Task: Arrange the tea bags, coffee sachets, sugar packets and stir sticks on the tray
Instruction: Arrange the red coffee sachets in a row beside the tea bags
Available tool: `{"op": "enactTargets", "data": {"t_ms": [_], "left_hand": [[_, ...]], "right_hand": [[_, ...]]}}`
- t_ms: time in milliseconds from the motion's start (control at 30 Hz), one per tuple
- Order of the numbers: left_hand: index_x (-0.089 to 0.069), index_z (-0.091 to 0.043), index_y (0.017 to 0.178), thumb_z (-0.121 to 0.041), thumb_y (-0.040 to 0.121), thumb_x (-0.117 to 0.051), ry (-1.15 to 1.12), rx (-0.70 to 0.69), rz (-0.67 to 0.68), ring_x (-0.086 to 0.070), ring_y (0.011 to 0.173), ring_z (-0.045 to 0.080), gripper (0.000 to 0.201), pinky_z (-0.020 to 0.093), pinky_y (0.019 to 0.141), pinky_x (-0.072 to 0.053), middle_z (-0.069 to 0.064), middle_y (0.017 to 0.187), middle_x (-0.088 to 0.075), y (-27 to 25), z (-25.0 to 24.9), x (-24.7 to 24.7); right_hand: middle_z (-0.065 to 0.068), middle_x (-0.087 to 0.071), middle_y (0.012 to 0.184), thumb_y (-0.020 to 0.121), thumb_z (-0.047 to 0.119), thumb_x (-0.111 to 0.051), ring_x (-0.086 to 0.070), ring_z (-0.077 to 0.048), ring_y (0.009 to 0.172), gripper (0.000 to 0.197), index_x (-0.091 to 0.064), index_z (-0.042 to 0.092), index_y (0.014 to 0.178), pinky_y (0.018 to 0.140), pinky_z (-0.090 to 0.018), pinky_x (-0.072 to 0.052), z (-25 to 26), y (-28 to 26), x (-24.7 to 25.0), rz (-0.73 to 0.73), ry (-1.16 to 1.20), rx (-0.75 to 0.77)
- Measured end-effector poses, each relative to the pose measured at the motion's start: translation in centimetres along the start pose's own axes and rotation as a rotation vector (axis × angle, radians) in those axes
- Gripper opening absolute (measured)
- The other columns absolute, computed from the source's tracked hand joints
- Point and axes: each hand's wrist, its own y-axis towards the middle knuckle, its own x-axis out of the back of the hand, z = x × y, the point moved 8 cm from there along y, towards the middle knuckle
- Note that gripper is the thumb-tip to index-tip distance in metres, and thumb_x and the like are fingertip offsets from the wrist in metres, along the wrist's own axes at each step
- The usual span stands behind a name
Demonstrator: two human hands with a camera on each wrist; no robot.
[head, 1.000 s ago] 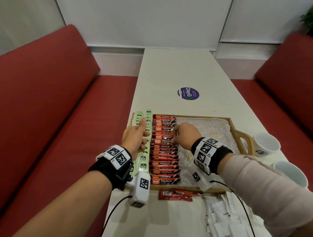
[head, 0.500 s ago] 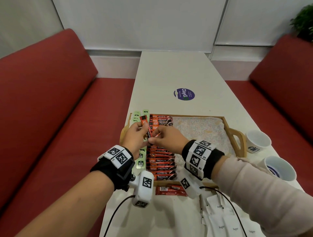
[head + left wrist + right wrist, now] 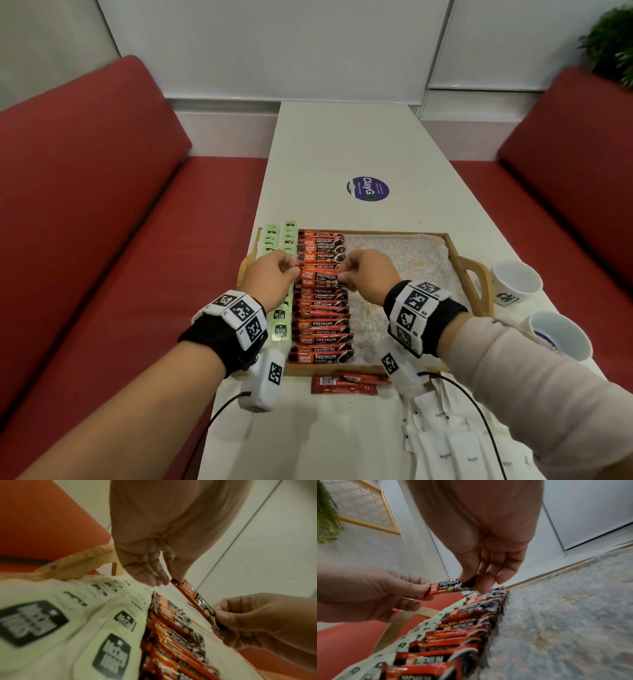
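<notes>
Coffee sachet [image 3: 320,276], red with "PREMIUM CLASSIC" print, held level between both hands just above the row of coffee sachets [image 3: 322,323] on the tray [image 3: 472,270]. Left hand [image 3: 271,278] pinches its left end between thumb and curled fingers [image 3: 178,573]; right hand [image 3: 367,274] pinches its right, dark-printed end between thumb and fingers [image 3: 465,574], remaining fingers loosely bent. In the wrist views the sachet is clear of the row beneath it.

Tray: wooden, with handles, lined with a speckled pale mat [image 3: 404,253]. Row of red sachets runs front to back, overlapping, left of centre. Left of that, two columns of pale green tea bags [image 3: 281,310] with black labels lie along the tray's left edge; the far end of one column reaches over the rim. Right half of the mat bare.

Surface [image 3: 346,144]: white, long. Two loose red sachets [image 3: 346,385] lie just in front of the tray's near rim. White sugar packets [image 3: 452,445] in a loose pile at the near right, partly under the right forearm. Two white cups [image 3: 517,281] right of the tray, near its handle. Round purple sticker [image 3: 368,188] beyond the tray. Stir sticks not identifiable in any view.

Both wrists carry black bands with coded markers and white camera units; cables trail toward the near edge.
</notes>
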Motion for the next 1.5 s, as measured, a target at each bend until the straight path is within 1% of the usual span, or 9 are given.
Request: {"op": "enactTargets", "data": {"t_ms": [67,167,267,600,833,933,1067,1200,1500], "left_hand": [[-0.059,-0.026,0.083,-0.027,0.091,-0.060,0.191,-0.037,0.020,-0.055,0.082,0.011,0.008,0.023,0.071,-0.037,-0.005,0.088,-0.061,0.1,-0.3,-0.1],[-0.057,-0.033,0.077,-0.037,0.090,-0.059,0.408,-0.065,0.045,-0.054,0.094,0.015,0.014,0.035,0.102,-0.036,0.000,0.100,-0.059,0.2,-0.4,-0.6],[-0.061,-0.033,0.080,-0.044,0.088,-0.059,0.551,-0.069,0.054,-0.052,0.105,0.017,0.013,0.039,0.111,-0.027,0.000,0.102,-0.058,0.4,-0.3,-0.9],[-0.061,-0.028,0.068,-0.048,0.081,-0.067,0.538,-0.020,0.068,-0.053,0.106,0.017,0.025,0.035,0.101,-0.040,0.003,0.103,-0.061,0.7,0.5,-1.1],[-0.061,-0.021,0.101,-0.043,0.080,-0.070,0.484,-0.050,0.038,-0.047,0.112,0.020,0.031,0.030,0.089,-0.039,0.003,0.114,-0.050,-0.7,-0.1,-0.5],[-0.058,-0.026,0.098,-0.044,0.080,-0.069,0.467,-0.074,0.026,-0.048,0.108,0.018,0.028,0.033,0.099,-0.036,0.000,0.113,-0.050,-2.1,-0.5,-0.5],[-0.055,-0.028,0.095,-0.039,0.082,-0.069,0.401,-0.112,0.025,-0.050,0.092,0.011,0.022,0.024,0.080,-0.030,-0.006,0.106,-0.050,-4.8,-1.5,-0.9],[-0.054,-0.030,0.090,-0.034,0.080,-0.070,0.331,-0.134,0.059,-0.056,0.093,0.015,0.019,0.032,0.082,-0.047,-0.007,0.099,-0.054,-7.5,-2.2,-1.7],[-0.061,-0.033,0.082,-0.025,0.078,-0.070,0.307,-0.119,0.134,-0.059,0.085,0.009,0.012,0.027,0.075,-0.050,-0.014,0.082,-0.062,-12.1,-2.1,-4.1]], "right_hand": [[-0.001,-0.067,0.082,0.086,0.014,-0.068,-0.061,-0.015,0.075,0.006,-0.065,0.015,0.081,0.083,-0.036,-0.054,-0.5,0.0,-0.2,0.020,-0.017,-0.023],[-0.003,-0.070,0.088,0.085,0.013,-0.069,-0.065,-0.017,0.082,0.010,-0.064,0.017,0.077,0.081,-0.032,-0.053,-1.0,0.2,-0.6,0.038,-0.049,-0.039],[0.002,-0.067,0.083,0.084,0.013,-0.070,-0.061,-0.012,0.078,0.009,-0.065,0.016,0.077,0.073,-0.025,-0.046,-1.1,0.3,-0.9,0.056,-0.055,-0.049],[0.009,-0.060,0.069,0.081,0.012,-0.073,-0.056,-0.008,0.068,0.011,-0.064,0.015,0.075,0.055,-0.016,-0.037,-1.4,1.0,-1.4,0.072,-0.117,-0.077],[0.009,-0.053,0.068,0.079,0.018,-0.075,-0.051,-0.008,0.064,0.016,-0.061,0.016,0.085,0.052,-0.021,-0.033,-0.6,0.0,-0.4,0.021,-0.116,-0.061],[0.009,-0.053,0.069,0.079,0.022,-0.075,-0.050,-0.008,0.064,0.015,-0.060,0.018,0.082,0.053,-0.022,-0.034,-0.3,-1.5,0.0,0.005,-0.118,-0.038],[0.010,-0.055,0.072,0.081,0.025,-0.074,-0.053,-0.009,0.069,0.012,-0.062,0.021,0.082,0.057,-0.023,-0.038,-0.2,-4.3,0.1,0.013,-0.131,-0.015],[0.008,-0.059,0.075,0.082,0.020,-0.072,-0.059,-0.013,0.073,0.007,-0.065,0.021,0.081,0.068,-0.028,-0.048,-0.6,-7.5,0.2,0.037,-0.151,-0.004],[0.007,-0.065,0.079,0.081,0.016,-0.067,-0.061,-0.012,0.076,0.009,-0.069,0.025,0.078,0.065,-0.022,-0.043,-2.5,-12.7,-0.3,0.060,-0.241,-0.038]]}}
